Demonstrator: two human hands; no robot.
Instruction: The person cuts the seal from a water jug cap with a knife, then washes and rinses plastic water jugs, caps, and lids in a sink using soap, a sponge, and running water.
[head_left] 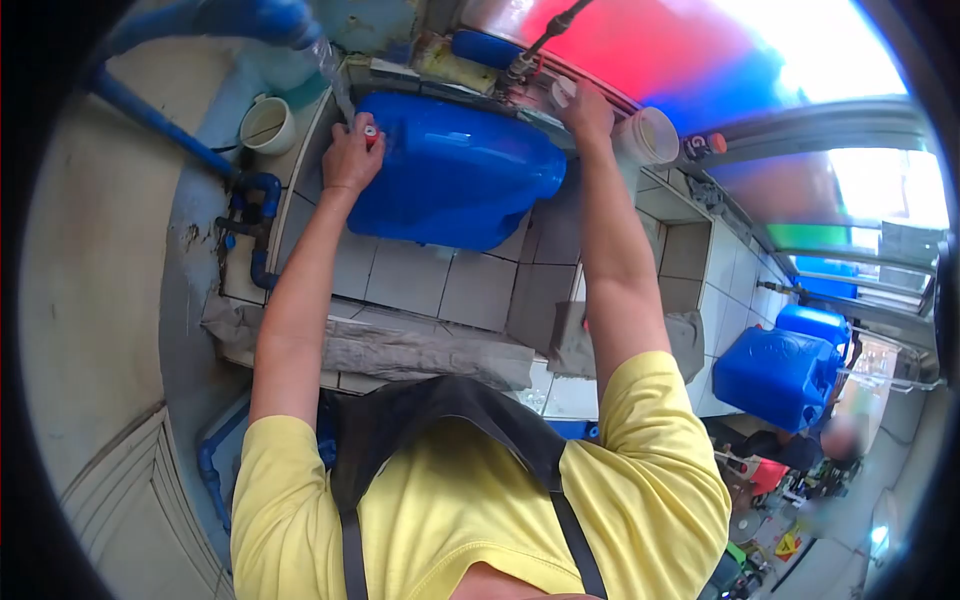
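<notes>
A large blue water jug lies on its side in a tiled basin. My left hand is closed at the jug's left end, around a small thing with a red round end; its kind I cannot make out. Clear water runs down from a blue pipe just above that hand. My right hand reaches to the ledge behind the basin, its fingers closed on a small white object that they partly hide. Beside this hand stands a white tub.
A white bucket stands at the left by blue pipes. Grey cloths drape the basin's front edge. A bottle with an orange cap lies on the ledge. Further right are blue jugs and a person, partly seen.
</notes>
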